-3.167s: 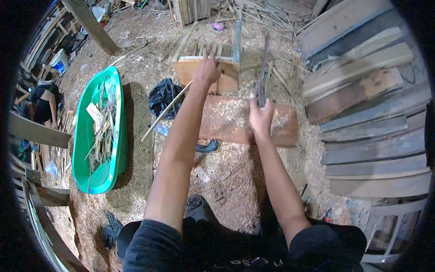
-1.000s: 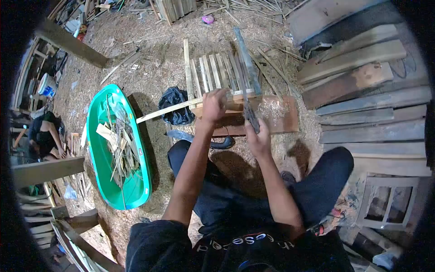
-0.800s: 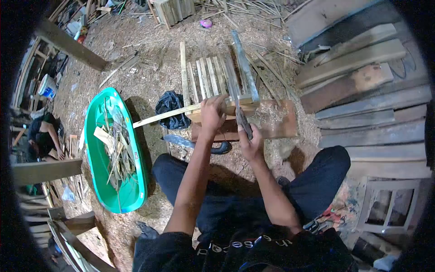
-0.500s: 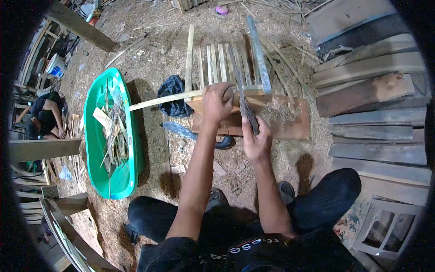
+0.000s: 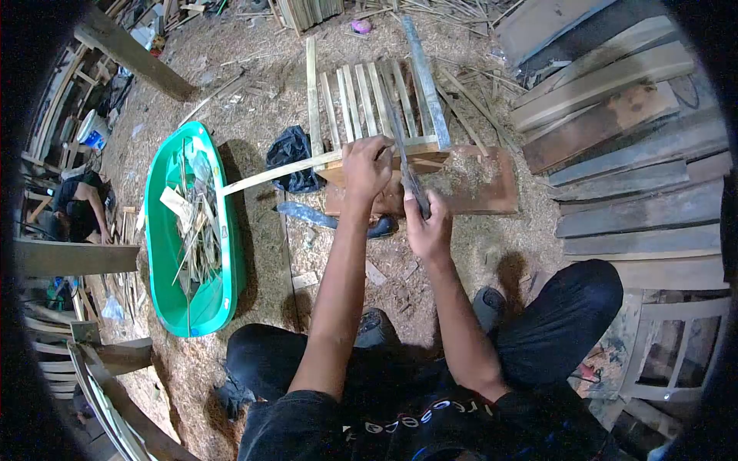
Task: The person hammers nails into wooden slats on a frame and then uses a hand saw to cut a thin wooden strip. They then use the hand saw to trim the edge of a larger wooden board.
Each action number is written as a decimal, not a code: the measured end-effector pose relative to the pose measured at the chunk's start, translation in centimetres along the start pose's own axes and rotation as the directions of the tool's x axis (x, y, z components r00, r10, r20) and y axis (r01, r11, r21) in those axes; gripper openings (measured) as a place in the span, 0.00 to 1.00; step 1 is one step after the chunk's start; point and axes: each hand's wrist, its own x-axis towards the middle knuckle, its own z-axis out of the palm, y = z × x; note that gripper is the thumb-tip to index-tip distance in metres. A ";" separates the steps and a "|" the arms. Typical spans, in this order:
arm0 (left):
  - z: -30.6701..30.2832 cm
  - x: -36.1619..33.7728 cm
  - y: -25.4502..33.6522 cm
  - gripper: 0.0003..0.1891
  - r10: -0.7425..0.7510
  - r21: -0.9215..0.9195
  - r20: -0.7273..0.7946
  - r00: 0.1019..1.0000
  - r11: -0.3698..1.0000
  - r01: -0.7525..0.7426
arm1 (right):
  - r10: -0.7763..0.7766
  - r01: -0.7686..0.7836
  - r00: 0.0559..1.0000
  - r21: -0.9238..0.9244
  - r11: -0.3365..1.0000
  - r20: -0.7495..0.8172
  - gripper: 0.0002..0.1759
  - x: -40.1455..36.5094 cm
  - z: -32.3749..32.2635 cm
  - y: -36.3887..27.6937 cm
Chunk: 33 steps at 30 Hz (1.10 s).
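Note:
My left hand [image 5: 367, 169] is closed over a pale wooden strip [image 5: 284, 173], pressing it at the near rail of a slatted wooden frame [image 5: 358, 104]. The strip sticks out leftward to the rim of a green tub [image 5: 227, 253]. In my right hand [image 5: 428, 227] is the dark handle of a hand saw [image 5: 403, 146], its long narrow blade seen nearly edge-on and pointing away over the frame, just right of my left hand. Whether its teeth touch the wood I cannot make out.
Wood scraps [image 5: 201, 238] fill part of the tub. A black plastic bag [image 5: 292, 157] and a tool with a curved black handle [image 5: 380, 227] lie by the frame. Stacked boards [image 5: 638, 219] line the right. At the far left another person [image 5: 81, 203] crouches.
My right hand and the saw have shifted slightly left and toward me. The left hand keeps its hold on the strip. The whole view has tilted a little.

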 end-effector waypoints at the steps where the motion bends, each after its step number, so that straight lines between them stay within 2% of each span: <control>1: 0.2 -0.1 -0.1 0.07 0.003 -0.004 -0.002 1.000 1.000 -0.003 | -0.004 0.004 1.000 -0.004 1.000 0.004 0.19 -0.2 0.0 0.0; 4: 0.4 -0.3 -0.2 0.07 0.015 0.019 -0.020 1.000 1.000 -0.015 | -0.025 0.022 0.999 -0.066 0.998 -0.045 0.19 -0.2 0.7 0.6; 7: 0.2 -0.2 0.2 0.07 0.007 -0.024 -0.019 1.000 1.000 -0.007 | 0.002 -0.002 1.000 -0.065 0.998 0.004 0.19 -0.5 0.3 -0.2; 10: 0.3 -0.1 0.1 0.08 -0.002 -0.003 -0.012 1.000 1.000 0.002 | -0.030 0.030 1.000 -0.069 0.997 0.000 0.19 -1.4 0.0 0.3; 13: 0.1 0.3 0.3 0.09 0.014 0.039 -0.014 1.000 0.999 -0.013 | 0.001 -0.005 0.999 -0.113 0.994 -0.034 0.18 -0.7 0.1 0.4; 19: 0.6 0.4 -0.3 0.08 0.029 0.037 -0.038 0.999 0.999 -0.027 | 0.028 -0.025 0.999 -0.095 0.995 0.024 0.17 -1.0 -0.7 0.2; 23: 0.1 0.7 0.4 0.08 -0.020 0.049 0.016 1.000 0.999 0.019 | 0.016 -0.015 1.000 -0.055 0.998 0.022 0.18 -0.6 -0.8 0.1; 28: 0.9 0.7 -0.6 0.09 0.025 0.040 -0.028 0.999 0.999 -0.024 | 0.000 0.000 1.000 -0.010 1.000 -0.013 0.19 -1.8 -0.6 0.0; 31: 1.1 1.0 -1.0 0.10 -0.003 0.046 0.007 1.000 0.999 0.003 | 0.097 -0.096 0.995 -0.035 0.995 0.017 0.19 -1.2 -1.0 -0.7; 33: 0.9 1.0 -0.9 0.10 -0.016 0.045 0.025 1.000 0.999 0.015 | 0.030 -0.031 1.000 -0.073 0.997 -0.003 0.19 -2.0 -1.3 -0.4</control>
